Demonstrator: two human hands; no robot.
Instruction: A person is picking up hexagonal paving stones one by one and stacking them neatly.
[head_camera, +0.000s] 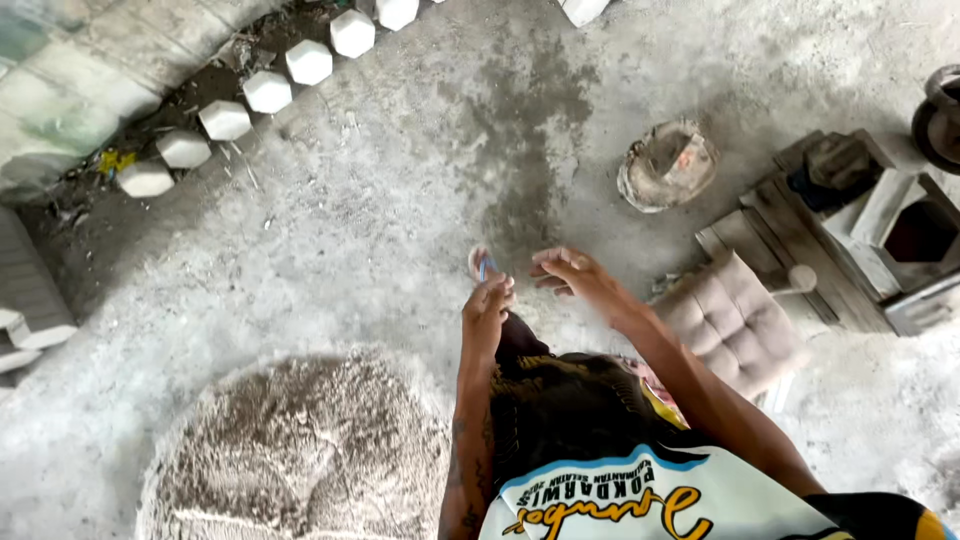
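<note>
Head view, all placed from the round grey sand heap (300, 450) at lower left. Just beyond its far right edge, left hand (487, 305) with fingers curled, seemingly pinching a thin blue strip (486, 266); grip hard to confirm. Right hand (572, 275) just beside it, fingers spread loosely, holding nothing. Farther right, tufted beige seat cushion (735, 320), crusted grey bucket (666, 165), wooden block mould (870, 235) cut by the frame edge. Far left, row of white hexagonal concrete pavers (265, 92). Bare concrete floor (400, 200) open between.
</note>
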